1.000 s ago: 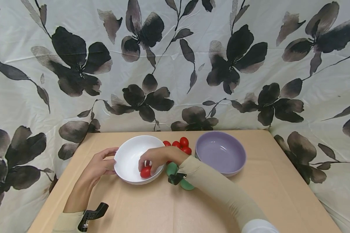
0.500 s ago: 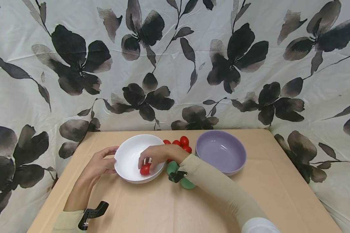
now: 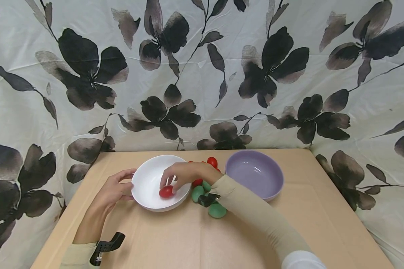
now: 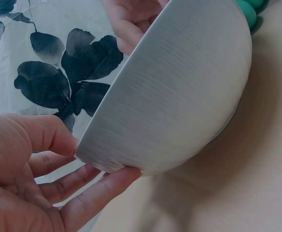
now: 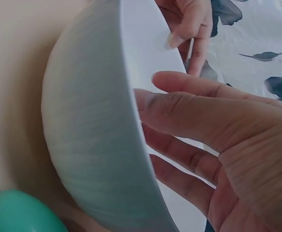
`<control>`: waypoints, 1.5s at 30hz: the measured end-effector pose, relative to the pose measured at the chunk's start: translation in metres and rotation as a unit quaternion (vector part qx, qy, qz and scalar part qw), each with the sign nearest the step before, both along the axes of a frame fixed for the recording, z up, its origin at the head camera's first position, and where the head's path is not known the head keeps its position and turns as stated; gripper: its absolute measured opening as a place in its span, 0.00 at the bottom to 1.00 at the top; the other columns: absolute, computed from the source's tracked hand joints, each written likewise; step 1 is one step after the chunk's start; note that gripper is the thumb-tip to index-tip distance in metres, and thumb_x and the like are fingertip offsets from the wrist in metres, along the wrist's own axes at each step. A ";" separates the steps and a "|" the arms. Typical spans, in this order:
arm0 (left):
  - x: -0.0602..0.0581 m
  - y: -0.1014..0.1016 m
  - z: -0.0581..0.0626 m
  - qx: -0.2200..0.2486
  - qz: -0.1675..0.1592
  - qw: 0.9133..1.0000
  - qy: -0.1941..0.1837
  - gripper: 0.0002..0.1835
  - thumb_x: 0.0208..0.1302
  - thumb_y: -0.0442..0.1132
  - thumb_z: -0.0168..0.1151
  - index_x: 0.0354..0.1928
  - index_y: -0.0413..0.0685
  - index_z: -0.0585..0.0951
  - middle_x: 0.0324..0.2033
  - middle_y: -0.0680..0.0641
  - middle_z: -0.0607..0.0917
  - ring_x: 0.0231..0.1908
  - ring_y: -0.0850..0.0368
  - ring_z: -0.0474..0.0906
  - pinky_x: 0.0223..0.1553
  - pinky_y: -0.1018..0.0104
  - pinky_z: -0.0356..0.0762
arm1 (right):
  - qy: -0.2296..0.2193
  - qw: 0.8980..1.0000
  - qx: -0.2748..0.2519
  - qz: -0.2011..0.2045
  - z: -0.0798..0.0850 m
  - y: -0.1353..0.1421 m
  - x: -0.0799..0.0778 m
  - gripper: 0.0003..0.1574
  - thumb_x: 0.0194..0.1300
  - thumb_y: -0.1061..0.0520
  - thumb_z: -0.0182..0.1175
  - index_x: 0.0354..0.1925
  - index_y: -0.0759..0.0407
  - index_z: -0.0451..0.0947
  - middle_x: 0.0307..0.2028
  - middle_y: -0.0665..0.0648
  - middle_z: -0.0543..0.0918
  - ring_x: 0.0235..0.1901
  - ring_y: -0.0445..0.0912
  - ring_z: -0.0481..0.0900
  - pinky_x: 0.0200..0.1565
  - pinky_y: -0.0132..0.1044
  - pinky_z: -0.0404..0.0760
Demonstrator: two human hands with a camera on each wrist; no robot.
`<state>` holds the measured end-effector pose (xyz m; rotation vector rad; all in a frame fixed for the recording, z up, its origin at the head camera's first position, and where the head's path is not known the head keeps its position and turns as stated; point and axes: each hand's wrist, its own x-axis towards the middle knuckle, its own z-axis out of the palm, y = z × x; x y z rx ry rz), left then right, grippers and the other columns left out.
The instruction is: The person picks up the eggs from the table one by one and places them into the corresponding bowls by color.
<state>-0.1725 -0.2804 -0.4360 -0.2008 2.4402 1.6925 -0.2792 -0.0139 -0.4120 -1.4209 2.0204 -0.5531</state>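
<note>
A red egg-shaped piece (image 3: 166,191) lies inside the white bowl (image 3: 148,194) at the left of the table. My right hand (image 3: 183,175) is over the bowl, its fingers spread loosely just above the red egg and the thumb close to its right side. In the right wrist view the bowl wall (image 5: 87,121) hides the egg, and the right hand (image 5: 203,130) reaches over the rim. My left hand (image 3: 112,188) holds the bowl's left side. The left wrist view shows the left hand (image 4: 49,174) with fingertips on the rim and outer wall.
Several red eggs (image 3: 212,161) lie behind my right wrist, partly hidden. Green eggs (image 3: 217,210) sit beneath the right forearm, one close to the white bowl. A purple bowl (image 3: 256,173) stands to the right. Patterned cloth (image 3: 202,74) hangs behind the table (image 3: 323,209).
My right hand has lifted slightly and its fingers have loosened from the red egg, which has shifted a little in the bowl. The left hand stays at the bowl.
</note>
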 end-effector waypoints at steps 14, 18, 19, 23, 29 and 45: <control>0.002 -0.001 0.000 0.007 -0.004 1.000 -0.001 0.31 0.68 0.28 0.54 0.74 0.38 0.65 0.69 0.30 0.67 0.51 0.42 0.82 0.42 0.49 0.88 | 0.003 0.999 -0.026 -0.033 0.011 0.022 -0.011 0.26 0.64 0.60 0.70 0.60 0.52 0.82 0.56 0.47 0.84 0.56 0.44 0.81 0.60 0.39 0.81; 0.002 -0.002 -0.002 0.013 -0.006 1.000 0.000 0.31 0.68 0.28 0.54 0.74 0.38 0.65 0.69 0.30 0.67 0.50 0.43 0.82 0.42 0.48 0.88 | 0.000 0.999 -0.022 -0.047 0.014 0.029 -0.015 0.26 0.63 0.60 0.70 0.60 0.53 0.81 0.58 0.51 0.83 0.57 0.47 0.81 0.61 0.40 0.81; 0.002 -0.002 -0.002 0.014 -0.006 1.000 0.001 0.32 0.68 0.27 0.53 0.74 0.38 0.64 0.68 0.30 0.67 0.50 0.43 0.82 0.42 0.47 0.88 | -0.002 0.998 -0.024 -0.051 0.014 0.031 -0.016 0.27 0.63 0.60 0.70 0.60 0.54 0.81 0.58 0.52 0.83 0.58 0.48 0.81 0.61 0.40 0.81; 0.002 -0.002 -0.002 0.013 -0.004 1.000 0.001 0.32 0.67 0.27 0.54 0.74 0.38 0.65 0.68 0.30 0.67 0.50 0.43 0.82 0.42 0.47 0.88 | 0.003 0.998 -0.029 -0.063 0.016 0.038 -0.020 0.27 0.63 0.60 0.70 0.60 0.55 0.81 0.57 0.50 0.84 0.58 0.51 0.81 0.61 0.41 0.81; 0.001 -0.002 -0.002 0.012 -0.001 1.000 0.001 0.32 0.67 0.27 0.53 0.73 0.38 0.65 0.68 0.30 0.67 0.49 0.42 0.82 0.42 0.48 0.88 | 0.000 0.996 -0.043 -0.083 0.021 0.051 -0.025 0.28 0.62 0.62 0.71 0.60 0.56 0.82 0.56 0.48 0.83 0.58 0.51 0.81 0.61 0.43 0.81; -0.001 0.001 0.000 0.011 -0.001 1.000 0.003 0.32 0.67 0.27 0.54 0.74 0.38 0.65 0.68 0.30 0.67 0.49 0.42 0.83 0.41 0.49 0.89 | 0.012 0.992 -0.038 -0.120 0.030 0.083 -0.042 0.26 0.62 0.65 0.69 0.60 0.56 0.82 0.57 0.56 0.84 0.58 0.51 0.81 0.59 0.43 0.82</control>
